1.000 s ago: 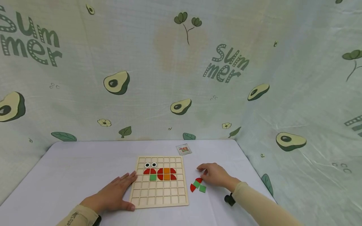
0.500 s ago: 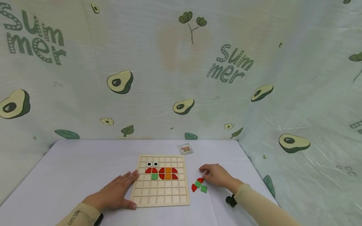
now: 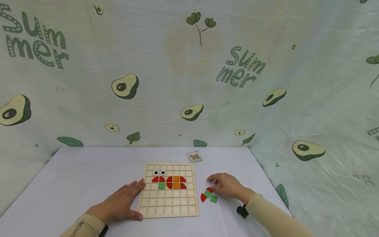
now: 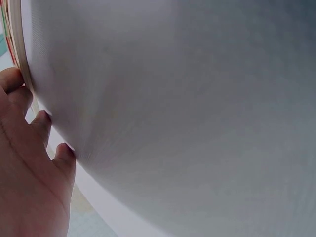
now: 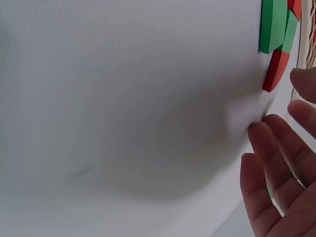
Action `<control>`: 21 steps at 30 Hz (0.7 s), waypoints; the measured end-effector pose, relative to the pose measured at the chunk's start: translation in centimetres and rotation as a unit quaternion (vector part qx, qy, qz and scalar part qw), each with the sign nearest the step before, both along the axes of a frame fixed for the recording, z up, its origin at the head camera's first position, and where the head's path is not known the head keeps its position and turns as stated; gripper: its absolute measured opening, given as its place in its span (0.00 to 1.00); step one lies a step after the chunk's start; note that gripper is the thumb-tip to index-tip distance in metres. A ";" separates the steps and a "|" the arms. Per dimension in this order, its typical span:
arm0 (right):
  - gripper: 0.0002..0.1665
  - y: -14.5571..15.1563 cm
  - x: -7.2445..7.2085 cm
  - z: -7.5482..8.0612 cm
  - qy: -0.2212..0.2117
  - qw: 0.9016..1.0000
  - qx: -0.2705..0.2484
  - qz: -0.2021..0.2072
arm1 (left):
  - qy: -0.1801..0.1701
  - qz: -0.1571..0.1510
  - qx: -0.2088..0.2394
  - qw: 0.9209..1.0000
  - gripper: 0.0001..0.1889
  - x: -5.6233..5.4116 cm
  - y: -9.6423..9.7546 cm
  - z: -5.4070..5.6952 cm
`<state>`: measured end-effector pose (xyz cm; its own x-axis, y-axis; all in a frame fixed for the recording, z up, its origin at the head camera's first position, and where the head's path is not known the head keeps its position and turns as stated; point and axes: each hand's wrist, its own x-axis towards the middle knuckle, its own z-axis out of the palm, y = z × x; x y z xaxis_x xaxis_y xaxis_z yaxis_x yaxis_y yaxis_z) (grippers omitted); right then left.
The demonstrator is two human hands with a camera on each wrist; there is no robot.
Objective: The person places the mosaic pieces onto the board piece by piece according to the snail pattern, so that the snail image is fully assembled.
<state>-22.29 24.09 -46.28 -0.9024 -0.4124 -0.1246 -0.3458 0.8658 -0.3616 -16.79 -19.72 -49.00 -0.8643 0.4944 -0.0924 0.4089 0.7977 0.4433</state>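
Shows next to no change since half a second ago: same pieces, same spots. Left hand (image 3: 119, 204) relaxed, fingers straight, touching left edge of grid board (image 3: 167, 201). Right hand (image 3: 229, 187) loosely curved, right of board, with nothing visibly held. Counted on board: two eye discs (image 3: 163, 172), six red quarter-rounds (image 3: 169, 186), two orange squares (image 3: 176, 185), one green square (image 3: 161, 186). Right of board, on tabletop (image 3: 88, 177): two loose red quarter-rounds (image 3: 203, 197), two loose green squares (image 3: 214, 198). Just beyond board's far right corner: one picture card (image 3: 194, 157).
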 end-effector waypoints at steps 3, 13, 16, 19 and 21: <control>0.20 -0.4 0.2 0.2 0.009 1.000 0.016 0.014 | 0.002 0.000 -0.003 1.000 0.65 0.0 -0.1 -0.1; 0.17 -1.9 1.1 0.5 0.003 0.996 0.002 0.091 | 0.009 -0.007 0.004 1.000 0.64 0.1 -0.1 -0.1; 0.17 -2.1 1.2 0.3 -0.008 0.993 0.001 0.115 | 0.008 -0.005 0.002 1.000 0.64 0.0 -0.1 -0.1; 0.15 -2.3 1.2 0.0 0.005 0.991 0.015 0.130 | 0.005 -0.003 0.003 1.000 0.64 0.1 -0.1 -0.2; 0.15 -2.4 1.2 -0.2 0.025 0.990 0.027 0.134 | 0.004 -0.002 0.002 1.000 0.64 0.1 -0.1 -0.2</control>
<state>-21.09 21.66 -46.43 -0.7671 -0.6318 -0.1111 -0.5818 0.7581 -0.2944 -16.67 -19.82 -49.17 -0.8627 0.4988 -0.0834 0.4165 0.7944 0.4422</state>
